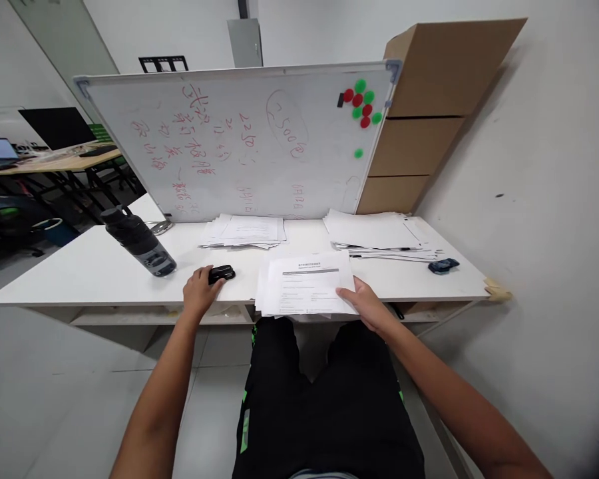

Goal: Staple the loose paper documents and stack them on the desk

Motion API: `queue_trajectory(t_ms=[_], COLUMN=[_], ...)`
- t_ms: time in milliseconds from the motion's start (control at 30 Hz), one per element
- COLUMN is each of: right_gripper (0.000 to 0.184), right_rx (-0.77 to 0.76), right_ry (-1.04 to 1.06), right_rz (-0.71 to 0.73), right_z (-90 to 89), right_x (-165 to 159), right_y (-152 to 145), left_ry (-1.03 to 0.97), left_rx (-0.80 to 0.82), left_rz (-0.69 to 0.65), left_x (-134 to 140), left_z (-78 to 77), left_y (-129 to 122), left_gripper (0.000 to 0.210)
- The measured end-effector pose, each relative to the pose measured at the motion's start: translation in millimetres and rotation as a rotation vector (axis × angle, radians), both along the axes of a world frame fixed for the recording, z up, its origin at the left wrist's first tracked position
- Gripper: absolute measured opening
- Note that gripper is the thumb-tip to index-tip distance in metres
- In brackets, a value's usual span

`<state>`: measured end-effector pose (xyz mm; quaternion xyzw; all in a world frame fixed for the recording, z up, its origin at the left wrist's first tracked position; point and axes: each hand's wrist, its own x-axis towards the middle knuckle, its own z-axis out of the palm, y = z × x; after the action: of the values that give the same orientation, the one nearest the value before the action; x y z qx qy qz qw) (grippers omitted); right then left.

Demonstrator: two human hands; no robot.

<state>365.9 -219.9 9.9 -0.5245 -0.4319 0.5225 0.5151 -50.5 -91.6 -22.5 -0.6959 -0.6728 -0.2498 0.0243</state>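
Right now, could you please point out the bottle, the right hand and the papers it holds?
Bottle (140, 244): head view, middle of its body.
Right hand (367, 303): head view, middle of hand.
Papers (310, 287): head view, middle of printed face.

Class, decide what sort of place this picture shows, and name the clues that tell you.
It looks like an office or shared workroom: a whiteboard with red handwriting stands on the white desk, stacks of paper lie before it, and a monitor sits on another table behind.

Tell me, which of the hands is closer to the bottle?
Left. The left hand is to the right of the bottle, on a small black object; the right hand is much farther right, gripping the sheets of paper.
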Motion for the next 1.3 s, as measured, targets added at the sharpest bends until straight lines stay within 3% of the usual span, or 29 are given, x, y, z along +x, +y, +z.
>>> queue_trajectory(t_ms=[200, 367, 567, 700, 833, 967, 1033, 1133, 1300], right_gripper=[0.044, 0.028, 0.035, 0.037, 0.037, 0.037, 0.035, 0.037, 0.051], right_rx=[0.014, -0.056, -0.101, -0.142, -0.212, -0.207, -0.199, -0.199, -0.177], right_ry=[-0.09, -0.146, -0.171, -0.147, -0.102, -0.085, -0.106, -0.158, -0.32], right_rz=[0.082, 0.115, 0.18, 0.3, 0.338, 0.319, 0.316, 0.357, 0.418], right_z=[16.4, 27.9, 23.9, 20.0, 18.2, 16.0, 16.6, 20.1, 25.2], right_x=[-44, -83, -119, -139, -148, -147, -145, -140, -131], right_y=[44, 81, 101, 100, 96, 95, 96, 95, 95], left_ry=[-0.177, -0.248, -0.261, -0.294, -0.363, -0.482, -0.434, -0.201, 0.046], left_rx=[0.106, 0.129, 0.112, 0.062, -0.11, -0.212, -0.184, -0.193, -0.355], left_rz=[-0.05, -0.081, -0.078, -0.105, -0.185, -0.06, 0.007, 0.031, 0.033], left_x=[-10, -13, -13, -15, -24, -22, -12, 13, 41], left_z=[-21.6, -25.9, -26.8, -22.3, -8.2, 13.8, 24.5, 34.7, 27.7], left_y=[2, -2, -3, -5, -3, 13, 25, 45, 64], left_gripper=[0.043, 0.041, 0.041, 0.045, 0.051, 0.065, 0.065, 0.058, 0.06])
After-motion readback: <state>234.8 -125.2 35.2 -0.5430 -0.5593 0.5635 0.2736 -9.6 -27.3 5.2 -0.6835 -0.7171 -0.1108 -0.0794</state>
